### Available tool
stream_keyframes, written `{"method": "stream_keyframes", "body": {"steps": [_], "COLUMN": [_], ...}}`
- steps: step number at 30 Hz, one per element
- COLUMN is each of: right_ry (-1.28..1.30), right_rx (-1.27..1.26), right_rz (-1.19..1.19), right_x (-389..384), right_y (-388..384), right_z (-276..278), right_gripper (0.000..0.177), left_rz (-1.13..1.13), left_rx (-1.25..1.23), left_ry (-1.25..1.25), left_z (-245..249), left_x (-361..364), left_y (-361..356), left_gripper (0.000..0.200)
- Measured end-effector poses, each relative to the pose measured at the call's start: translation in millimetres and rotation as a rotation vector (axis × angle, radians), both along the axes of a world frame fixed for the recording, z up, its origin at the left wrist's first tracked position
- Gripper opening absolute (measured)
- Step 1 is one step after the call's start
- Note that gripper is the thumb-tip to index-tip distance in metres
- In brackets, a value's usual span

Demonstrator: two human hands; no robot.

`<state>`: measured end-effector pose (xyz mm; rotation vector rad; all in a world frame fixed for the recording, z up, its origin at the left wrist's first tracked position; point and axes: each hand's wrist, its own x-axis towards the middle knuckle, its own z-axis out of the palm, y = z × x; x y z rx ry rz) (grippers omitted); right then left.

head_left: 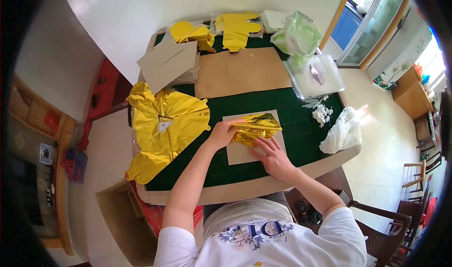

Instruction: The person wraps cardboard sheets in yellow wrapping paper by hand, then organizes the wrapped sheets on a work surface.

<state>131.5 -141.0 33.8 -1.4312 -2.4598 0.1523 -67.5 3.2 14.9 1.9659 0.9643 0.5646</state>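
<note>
A gold foil balloon (256, 129), folded into a crinkled bundle, lies on a square grey cardboard sheet (238, 155) in front of me. My left hand (223, 133) is closed on the upper left edge of the foil, its fingertips partly hidden by the folds. Lower down, my right hand (277, 161) rests with fingers spread against the near side of the bundle. Left of the sheet, a large flattened pile of gold foil balloons (183, 121) reaches the table's edge, with a small pale label (164, 124) on it.
Behind the sheet lies a brown cardboard piece (242, 72), with a stack of grey cardboard sheets (167, 64) beside it. More gold foil (235, 29) lies at the back. On the right are a green-white plastic bag (297, 36), clear plastic sleeves (325, 78) and a white bag (343, 130).
</note>
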Motion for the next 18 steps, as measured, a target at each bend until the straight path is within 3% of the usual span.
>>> {"method": "stream_keyframes", "body": {"steps": [7, 13, 18], "right_ry": [0.113, 0.054, 0.146], "right_rx": [0.077, 0.221, 0.117], "right_rz": [-0.091, -0.135, -0.101], "right_x": [-12.5, -15.4, -10.2], "right_y": [19.1, 27.2, 30.8], "right_z": [-13.2, -3.2, -5.0], "right_gripper": [0.048, 0.045, 0.043], "left_rz": [-0.027, -0.034, -0.031], "left_rx": [0.054, 0.037, 0.033], "left_ry": [-0.004, 0.004, 0.008], "left_z": [-3.6, -0.9, -1.7], "left_x": [-2.6, -2.1, -2.9], "left_y": [2.4, 1.8, 2.3], "left_gripper": [0.035, 0.036, 0.036]}}
